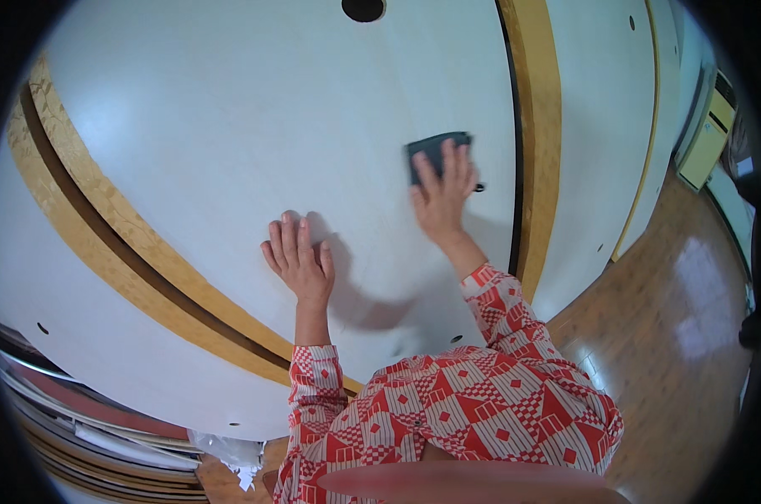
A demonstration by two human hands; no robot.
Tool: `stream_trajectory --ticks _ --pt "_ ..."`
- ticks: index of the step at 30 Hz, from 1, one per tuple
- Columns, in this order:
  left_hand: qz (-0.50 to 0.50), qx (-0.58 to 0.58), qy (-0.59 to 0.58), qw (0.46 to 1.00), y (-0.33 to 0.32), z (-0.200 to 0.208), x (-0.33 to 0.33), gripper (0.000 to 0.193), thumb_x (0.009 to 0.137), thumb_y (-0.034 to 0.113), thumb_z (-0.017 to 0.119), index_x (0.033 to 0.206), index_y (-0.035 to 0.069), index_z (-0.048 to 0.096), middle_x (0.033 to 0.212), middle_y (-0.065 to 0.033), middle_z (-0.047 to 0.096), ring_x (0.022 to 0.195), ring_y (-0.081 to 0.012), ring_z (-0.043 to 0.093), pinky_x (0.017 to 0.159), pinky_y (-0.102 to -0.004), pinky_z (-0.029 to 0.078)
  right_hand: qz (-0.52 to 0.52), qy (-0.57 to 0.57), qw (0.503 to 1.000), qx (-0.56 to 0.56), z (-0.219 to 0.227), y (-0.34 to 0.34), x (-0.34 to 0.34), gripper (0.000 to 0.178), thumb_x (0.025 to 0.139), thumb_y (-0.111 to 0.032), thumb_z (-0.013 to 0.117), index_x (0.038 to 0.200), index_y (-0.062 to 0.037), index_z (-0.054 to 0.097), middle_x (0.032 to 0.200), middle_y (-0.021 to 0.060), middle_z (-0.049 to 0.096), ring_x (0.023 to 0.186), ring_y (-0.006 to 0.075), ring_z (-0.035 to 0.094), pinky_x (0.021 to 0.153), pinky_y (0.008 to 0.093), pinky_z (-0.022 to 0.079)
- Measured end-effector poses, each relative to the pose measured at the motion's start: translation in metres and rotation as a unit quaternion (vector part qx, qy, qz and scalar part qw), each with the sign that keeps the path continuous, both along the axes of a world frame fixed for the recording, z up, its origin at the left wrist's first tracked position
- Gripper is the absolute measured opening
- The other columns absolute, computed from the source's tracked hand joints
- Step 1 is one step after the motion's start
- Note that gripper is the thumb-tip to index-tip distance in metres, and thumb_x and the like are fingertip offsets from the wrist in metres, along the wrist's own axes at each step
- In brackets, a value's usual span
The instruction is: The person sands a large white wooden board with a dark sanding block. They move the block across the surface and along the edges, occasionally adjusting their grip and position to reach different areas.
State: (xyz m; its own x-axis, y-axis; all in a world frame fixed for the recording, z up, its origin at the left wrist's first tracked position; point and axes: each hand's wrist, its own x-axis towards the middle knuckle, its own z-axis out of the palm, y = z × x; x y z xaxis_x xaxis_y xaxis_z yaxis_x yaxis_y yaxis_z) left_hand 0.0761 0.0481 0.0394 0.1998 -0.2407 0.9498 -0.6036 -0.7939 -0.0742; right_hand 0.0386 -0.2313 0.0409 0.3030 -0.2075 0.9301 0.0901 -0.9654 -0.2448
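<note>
A large white panel [229, 134] with a smooth face lies in front of me. My right hand [444, 195] presses a dark green rectangular pad [429, 147] flat against the panel, close to its right edge. The fingers rest over the pad, whose upper edge and left corner stick out past them. A small black spot beside that hand is partly covered. Lower and to the left, my left hand [299, 256] lies flat on the bare panel, fingers stretched out and holding nothing.
Gold-coloured edge strips [538, 126] and dark gaps separate this panel from white panels on both sides. A round dark hole [363, 8] opens at the far edge. Stacked boards [103, 462] stand lower left, beside clear plastic [233, 454]. Wooden floor [666, 277] stretches right, toward a yellowish cabinet [706, 147].
</note>
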Motion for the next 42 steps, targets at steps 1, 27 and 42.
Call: stream_trajectory --ticks 1,27,42 --pt "-0.019 -0.001 0.002 1.000 -0.002 -0.001 -0.001 0.051 0.106 0.037 0.047 0.149 0.009 0.051 0.158 -0.0173 0.046 0.150 -0.0371 0.037 0.124 -0.0549 0.015 0.027 0.035 0.999 -0.024 -0.007 0.020 -0.002 0.054 0.093 -0.035 0.063 0.146 -0.0284 0.057 0.166 0.0194 0.030 0.152 0.0444 0.023 0.113 0.0684 0.018" --pt "-0.025 0.070 0.038 0.996 -0.025 -0.030 -0.019 0.052 0.094 0.029 0.066 0.145 0.021 0.059 0.157 -0.0060 0.050 0.151 -0.0297 0.036 0.126 -0.0534 0.013 0.068 0.081 0.994 -0.002 -0.076 0.040 -0.025 0.051 0.091 -0.035 0.067 0.142 -0.0324 0.061 0.165 0.0147 0.033 0.153 0.0435 0.021 0.115 0.0698 0.011" --pt "-0.007 0.114 0.068 0.991 -0.018 -0.049 -0.030 0.050 0.092 0.030 0.069 0.141 0.024 0.063 0.155 0.0009 0.052 0.149 -0.0233 0.040 0.125 -0.0506 0.016 0.015 0.031 0.991 0.129 -0.110 -0.027 -0.033 0.053 0.100 -0.028 0.054 0.149 -0.0069 0.051 0.167 0.0263 0.022 0.154 0.0503 0.011 0.118 0.0685 0.010"
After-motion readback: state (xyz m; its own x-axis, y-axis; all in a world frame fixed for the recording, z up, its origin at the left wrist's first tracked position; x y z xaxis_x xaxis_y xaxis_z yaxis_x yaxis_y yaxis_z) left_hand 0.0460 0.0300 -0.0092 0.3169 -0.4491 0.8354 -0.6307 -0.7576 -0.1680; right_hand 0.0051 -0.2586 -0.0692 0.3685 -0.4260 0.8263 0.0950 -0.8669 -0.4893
